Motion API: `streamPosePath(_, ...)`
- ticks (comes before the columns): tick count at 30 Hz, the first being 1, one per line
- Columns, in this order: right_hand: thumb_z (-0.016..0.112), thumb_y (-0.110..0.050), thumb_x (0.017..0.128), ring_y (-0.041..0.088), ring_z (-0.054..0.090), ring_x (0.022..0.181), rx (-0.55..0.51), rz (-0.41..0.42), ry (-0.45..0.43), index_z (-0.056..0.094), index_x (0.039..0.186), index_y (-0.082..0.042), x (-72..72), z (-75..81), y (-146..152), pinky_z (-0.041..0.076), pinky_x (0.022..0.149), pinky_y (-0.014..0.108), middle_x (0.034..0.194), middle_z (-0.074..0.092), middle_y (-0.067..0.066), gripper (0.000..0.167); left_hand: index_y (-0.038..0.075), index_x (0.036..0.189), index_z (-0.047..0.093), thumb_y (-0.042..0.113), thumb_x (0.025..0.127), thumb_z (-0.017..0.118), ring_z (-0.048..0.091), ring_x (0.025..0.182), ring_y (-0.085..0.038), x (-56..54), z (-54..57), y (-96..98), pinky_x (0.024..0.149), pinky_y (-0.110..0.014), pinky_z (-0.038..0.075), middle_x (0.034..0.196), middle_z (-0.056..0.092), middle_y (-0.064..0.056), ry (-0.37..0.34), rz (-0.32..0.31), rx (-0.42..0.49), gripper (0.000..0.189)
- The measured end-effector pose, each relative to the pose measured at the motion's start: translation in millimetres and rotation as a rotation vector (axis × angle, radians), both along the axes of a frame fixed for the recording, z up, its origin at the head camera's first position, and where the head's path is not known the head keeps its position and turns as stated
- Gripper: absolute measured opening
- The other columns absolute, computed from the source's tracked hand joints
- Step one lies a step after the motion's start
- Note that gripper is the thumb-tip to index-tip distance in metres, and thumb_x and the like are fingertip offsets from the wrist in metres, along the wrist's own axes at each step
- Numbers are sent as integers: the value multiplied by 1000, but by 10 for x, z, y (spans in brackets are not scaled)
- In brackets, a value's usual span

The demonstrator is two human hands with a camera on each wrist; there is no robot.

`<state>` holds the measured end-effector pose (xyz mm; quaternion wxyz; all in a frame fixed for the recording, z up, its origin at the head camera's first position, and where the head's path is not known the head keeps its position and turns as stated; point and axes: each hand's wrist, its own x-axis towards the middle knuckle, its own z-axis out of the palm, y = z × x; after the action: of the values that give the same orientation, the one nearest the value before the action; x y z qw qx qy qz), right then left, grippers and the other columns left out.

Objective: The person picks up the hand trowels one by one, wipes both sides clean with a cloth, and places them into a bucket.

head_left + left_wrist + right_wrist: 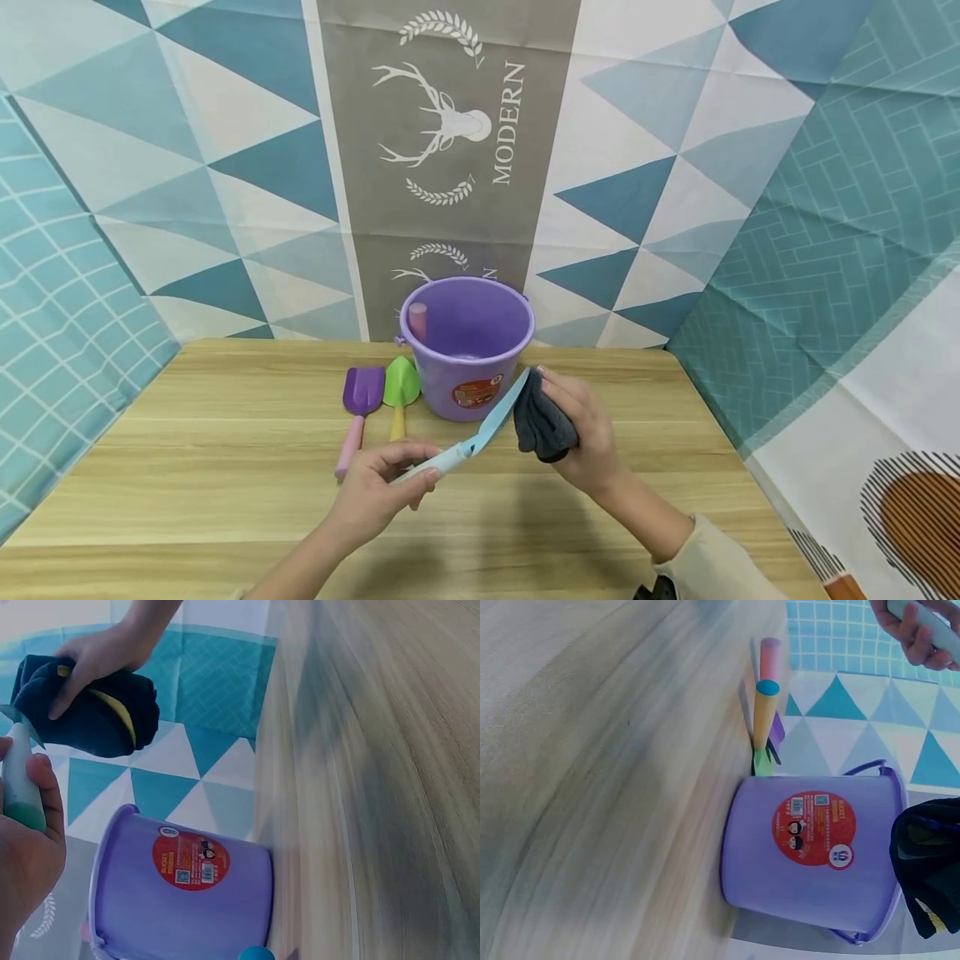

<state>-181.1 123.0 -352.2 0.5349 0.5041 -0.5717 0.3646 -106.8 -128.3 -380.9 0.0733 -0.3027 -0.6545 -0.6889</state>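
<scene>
Two grips meet lower-centre: left hand (378,490) holds a blue toy shovel (470,447), right hand (590,429) a cloth (540,418) best hugging the blade (498,417).

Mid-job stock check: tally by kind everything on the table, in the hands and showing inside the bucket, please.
Shovels: 3 (light blue shovel, purple shovel, green shovel)
Buckets: 1 (purple bucket)
Cloths: 1 (dark cloth)
Kind unclear: 1 (pink item inside the bucket, lower part hidden)
Total: 6
</scene>
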Motion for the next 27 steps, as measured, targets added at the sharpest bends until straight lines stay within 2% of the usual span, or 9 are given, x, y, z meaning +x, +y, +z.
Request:
streamPosePath(5,63,-13,87,25,58,111,39,30,-26,59,110,11,-4,-82,-23,46,96,28,119,60,20,34,-13,100,62,-10,84,59,54,61,2,0,9,10,46,-24,48,81,62,10,18,0,8,17)
streamPosePath(10,62,-14,87,26,58,108,83,16,-25,58,111,10,1,-164,-44,47,94,29,121,59,19,33,-12,100,62,-11,84,58,54,60,2,-5,9,19,45,-24,48,81,62,10,34,-3,26,17)
streamPosePath(17,62,-17,88,27,59,106,149,-21,-46,59,110,9,7,-210,-28,47,92,30,122,59,19,34,1,103,67,-11,84,57,54,60,2,0,28,16,46,-24,47,82,61,11,31,-8,53,25)
streamPosePath(21,63,-14,87,25,57,116,112,-1,-56,58,112,10,-13,-149,18,45,99,28,122,59,20,35,2,103,67,-11,84,58,54,59,2,10,42,10,46,-24,47,81,61,11,24,-3,50,25)
streamPosePath(27,64,-12,86,24,55,119,28,14,-63,57,113,11,-34,-40,71,46,99,30,119,59,23,36,-7,101,64,-9,85,58,54,59,1,15,34,-2,45,-25,48,78,62,8,-5,-7,15,18)
